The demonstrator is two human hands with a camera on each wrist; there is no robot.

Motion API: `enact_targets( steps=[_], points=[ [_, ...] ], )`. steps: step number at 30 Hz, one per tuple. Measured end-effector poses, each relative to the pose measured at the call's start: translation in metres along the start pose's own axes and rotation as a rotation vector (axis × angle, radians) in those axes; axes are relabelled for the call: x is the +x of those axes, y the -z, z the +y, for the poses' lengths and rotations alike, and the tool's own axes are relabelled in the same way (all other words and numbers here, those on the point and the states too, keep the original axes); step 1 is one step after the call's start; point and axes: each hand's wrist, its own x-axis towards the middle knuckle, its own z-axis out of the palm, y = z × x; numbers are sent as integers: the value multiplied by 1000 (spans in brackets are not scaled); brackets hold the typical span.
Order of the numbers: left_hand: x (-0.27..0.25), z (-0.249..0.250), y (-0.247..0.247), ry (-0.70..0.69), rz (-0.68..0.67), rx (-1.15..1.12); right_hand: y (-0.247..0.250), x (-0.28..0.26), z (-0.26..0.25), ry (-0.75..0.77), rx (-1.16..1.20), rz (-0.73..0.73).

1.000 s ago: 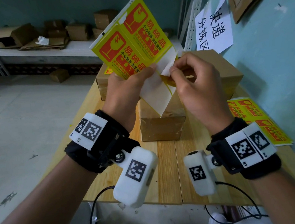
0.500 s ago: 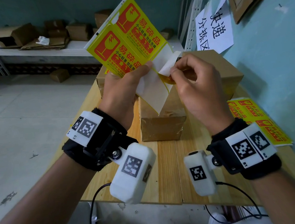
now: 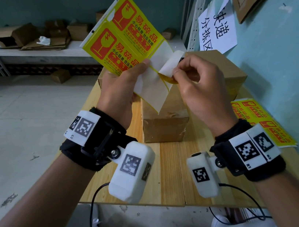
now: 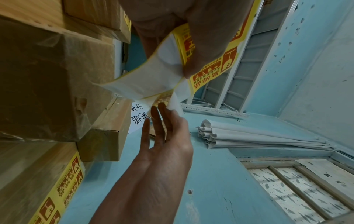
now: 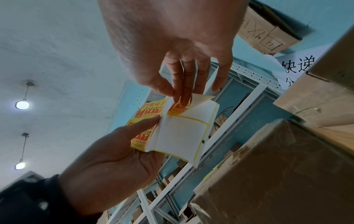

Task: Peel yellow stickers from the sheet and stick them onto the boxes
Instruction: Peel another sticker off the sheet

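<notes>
Peeling is being carried on above the far half of the desk (image 3: 173,177) in the head view: the sticker sheet (image 3: 124,38) is being held up by the left hand (image 3: 121,86), thumb clamped across its lower edge, while a yellow sticker (image 3: 168,72) is being pinched at its lifted corner by the right hand (image 3: 198,87). Against half a second ago, more bare white backing is being exposed and the sheet is being raised and tilted further left, so separation is judged well along. Boxes (image 3: 166,128) are standing beneath, with a spare sheet (image 3: 257,121) lying at the right edge. From the left wrist, the curling backing (image 4: 145,81) is being seen beside the right-hand fingers (image 4: 159,118), which are lying fairly straight. From the right wrist, the sticker's corner is being nipped between thumb and forefinger, the sheet being gripped by the left hand below.
</notes>
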Motion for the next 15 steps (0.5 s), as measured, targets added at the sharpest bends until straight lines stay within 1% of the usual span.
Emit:
enact_targets(
  steps=[10,15],
  points=[
    [3,4,4,-2,7,24,0,-1,1,8,-8,-2],
    [5,5,5,-13,11,-13,1,-1,0,17,-26,2]
  ],
)
